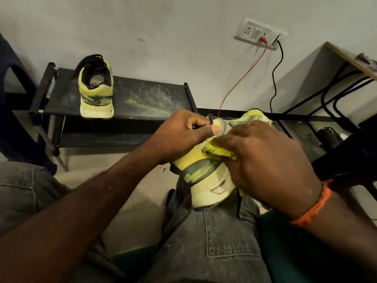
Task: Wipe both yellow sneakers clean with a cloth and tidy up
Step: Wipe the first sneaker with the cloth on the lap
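Held sneaker: a yellow-and-grey camouflage-patterned sneaker with a pale foam sole (206, 176) is propped heel-down on the right knee, at about 5 o'clock of the frame centre.
Long axis: it is judged to run from the heel at 7 o'clock to the toe at 1 o'clock, pointing away from the body.
Left hand: the left hand (181, 133) is clenched on the collar and lace area, thumb laid over the upper, so the shoe is steadied.
Right hand: the right hand (267, 162) is closed around a crumpled yellow cloth (219, 151), which is pressed against the outer side of the upper.
Key relation: the cloth is touching the shoe at 9 o'clock of the right hand; any further stroke would be taken along the axis.
Other sneaker: the matching yellow sneaker (95, 88) is stood on the black fabric shoe rack (142, 97) at 10 o'clock, well apart.
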